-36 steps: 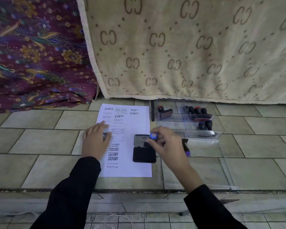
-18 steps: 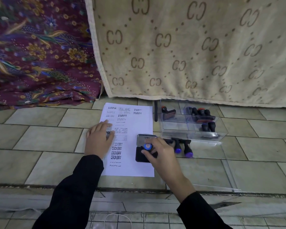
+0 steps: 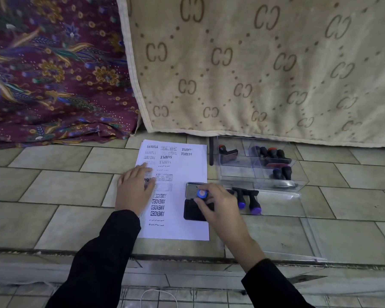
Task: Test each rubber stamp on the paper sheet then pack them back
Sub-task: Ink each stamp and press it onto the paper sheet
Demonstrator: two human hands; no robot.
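Observation:
A white paper sheet (image 3: 182, 227) with several stamped words lies on the tiled floor. My left hand (image 3: 135, 188) lies flat on its left side. On the sheet's right edge sits an open black ink pad (image 3: 192, 211) with its silver lid (image 3: 190, 188) raised. My right hand (image 3: 219, 204) grips a blue-topped rubber stamp (image 3: 202, 193) held over the pad. Two purple-topped stamps (image 3: 248, 201) lie on the floor just right of that hand. A clear plastic box (image 3: 238, 174) behind them holds several black and red stamps (image 3: 273, 155).
A beige patterned blanket (image 3: 265, 67) hangs down behind the box and paper. Maroon floral fabric (image 3: 53, 74) is heaped at the back left. The box's clear lid (image 3: 307, 238) lies flat on the floor at the right. A step edge (image 3: 187, 258) runs below the paper.
My right hand has carried the blue-topped stamp from above the pad's lid down and slightly nearer, onto the ink pad. My left hand has stayed on the paper.

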